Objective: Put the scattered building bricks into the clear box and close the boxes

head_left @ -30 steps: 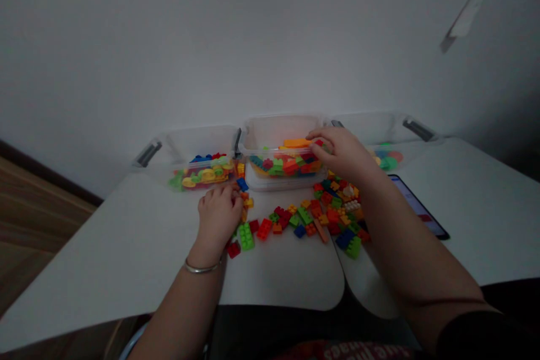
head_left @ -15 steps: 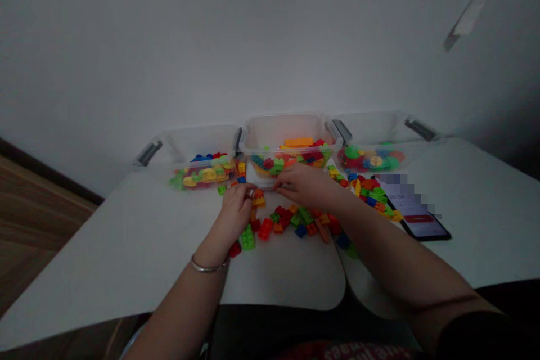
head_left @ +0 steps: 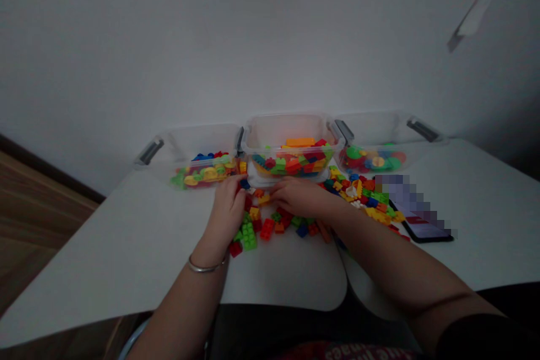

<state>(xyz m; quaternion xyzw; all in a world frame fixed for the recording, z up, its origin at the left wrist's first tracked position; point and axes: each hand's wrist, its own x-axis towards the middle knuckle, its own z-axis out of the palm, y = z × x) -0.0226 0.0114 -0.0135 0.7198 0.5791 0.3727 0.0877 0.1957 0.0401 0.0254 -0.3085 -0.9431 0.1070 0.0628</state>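
"Where are the hands?"

"The left hand (head_left: 228, 214) is half curled, fingertips down among loose plastic building bricks (head_left: 270, 225). The right hand (head_left: 299, 198) lies low and partly open, its fingers just beside a yellow brick (head_left: 264, 199). I cannot tell whether either one has hold of a brick."

"What's around them?"

"A green brick (head_left: 249, 236) and a red brick (head_left: 267, 229) lie just below, with more bricks spread rightward over a white table (head_left: 126, 236). Behind them, a clear plastic box (head_left: 291, 128) holds more bricks. A phone (head_left: 424, 230) lies on the right."
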